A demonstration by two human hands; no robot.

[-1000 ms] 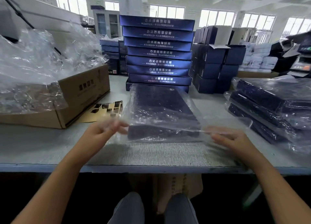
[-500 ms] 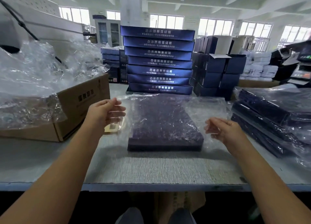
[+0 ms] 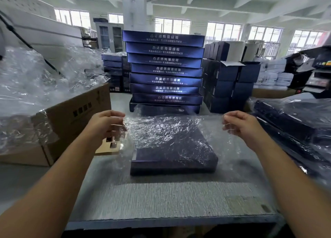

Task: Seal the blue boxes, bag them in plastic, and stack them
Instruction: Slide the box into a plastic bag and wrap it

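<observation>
A flat dark blue box (image 3: 174, 159) lies on the grey table (image 3: 161, 198) in front of me, its far part covered by a clear plastic bag (image 3: 161, 128). My left hand (image 3: 103, 125) pinches the bag's left edge, and my right hand (image 3: 241, 125) pinches its right edge. The bag is stretched between them above the box's far half, while the box's near end shows bare. Behind it rises a tall stack of blue boxes (image 3: 165, 69) with white lettering. Bagged blue boxes (image 3: 295, 123) are piled at the right.
An open cardboard carton (image 3: 75, 123) full of loose clear plastic bags (image 3: 35, 83) sits at the left. A tan printed card (image 3: 111, 144) lies beside the box. Smaller dark blue cartons (image 3: 231, 83) stand behind at the right. The table's front edge is near me.
Both hands have moved away from me and upward, pulling the bag's mouth back along the box. The box's near end, covered a second ago, now shows bare.
</observation>
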